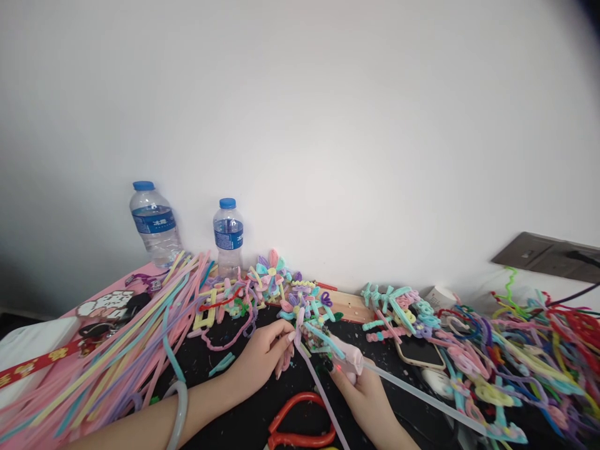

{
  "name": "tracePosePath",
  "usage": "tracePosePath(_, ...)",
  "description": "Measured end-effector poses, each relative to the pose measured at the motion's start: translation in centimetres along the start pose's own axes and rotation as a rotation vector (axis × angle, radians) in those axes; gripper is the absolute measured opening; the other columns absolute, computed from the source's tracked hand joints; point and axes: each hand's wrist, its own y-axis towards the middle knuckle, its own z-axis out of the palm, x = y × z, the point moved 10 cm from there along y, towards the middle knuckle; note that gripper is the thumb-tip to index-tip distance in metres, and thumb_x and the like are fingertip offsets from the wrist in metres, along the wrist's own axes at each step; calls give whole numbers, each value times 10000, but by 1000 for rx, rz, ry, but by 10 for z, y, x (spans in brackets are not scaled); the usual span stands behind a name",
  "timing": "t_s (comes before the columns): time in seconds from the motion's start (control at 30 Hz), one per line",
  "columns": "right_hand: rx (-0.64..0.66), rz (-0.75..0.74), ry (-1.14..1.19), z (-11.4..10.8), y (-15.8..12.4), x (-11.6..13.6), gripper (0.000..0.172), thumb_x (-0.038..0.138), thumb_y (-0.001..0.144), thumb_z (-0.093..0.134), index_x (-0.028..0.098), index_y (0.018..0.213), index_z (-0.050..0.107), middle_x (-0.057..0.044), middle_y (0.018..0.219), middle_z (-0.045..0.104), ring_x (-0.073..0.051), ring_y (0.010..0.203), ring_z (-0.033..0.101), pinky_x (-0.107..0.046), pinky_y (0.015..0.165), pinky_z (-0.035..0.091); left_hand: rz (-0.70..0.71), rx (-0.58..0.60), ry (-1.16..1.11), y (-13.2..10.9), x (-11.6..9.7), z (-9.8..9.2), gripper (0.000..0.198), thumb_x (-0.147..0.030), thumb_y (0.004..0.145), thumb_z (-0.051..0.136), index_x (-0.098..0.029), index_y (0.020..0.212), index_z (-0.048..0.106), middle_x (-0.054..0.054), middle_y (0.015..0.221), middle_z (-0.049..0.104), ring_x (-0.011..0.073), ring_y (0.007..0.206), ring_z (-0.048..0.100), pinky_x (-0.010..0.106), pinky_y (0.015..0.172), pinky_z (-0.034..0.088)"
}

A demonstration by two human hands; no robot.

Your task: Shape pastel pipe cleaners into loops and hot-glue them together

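My left hand (pixel 262 356), a pale bangle (pixel 178 409) on its wrist, pinches a light purple pipe cleaner (pixel 319 387) that trails down toward the front edge. In my right hand (pixel 372 403) is a pale pink hot glue gun (pixel 347 355) with a small red light. A long translucent glue stick (pixel 422 392) sticks out of its back to the right. The gun's nozzle is hidden among pipe cleaner pieces near my left fingertips. Just beyond the hands lies a purple and yellow pipe cleaner flower (pixel 294 303). Red-handled scissors (pixel 302 419) lie between my forearms.
Two water bottles (pixel 152 222) stand against the wall. Long loose pipe cleaners (pixel 140 337) cover the left side. Finished pipe cleaner shapes (pixel 272 272) line the back. A phone (pixel 420 353) and tangled pipe cleaners (pixel 529 362) lie at right, below a wall socket (pixel 548 256).
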Motion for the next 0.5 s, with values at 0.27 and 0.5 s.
tracePosePath(0.27,-10,-9,12,-1,1,1,168,233,812,513,180,775,669,-38,682,680,-230,694,651,-277,639,529,-1,-7,8,-1,0,-1,296,-390,923,388,-172,763,509,-40,541,542,80,371,425,198,429,363)
tracePosePath(0.5,17,-5,12,1,0,1,174,239,818,506,178,767,661,-37,670,665,-219,656,632,-291,659,524,-8,-3,-2,0,0,-1,289,-375,927,388,-170,759,502,-42,535,538,78,372,428,195,430,357)
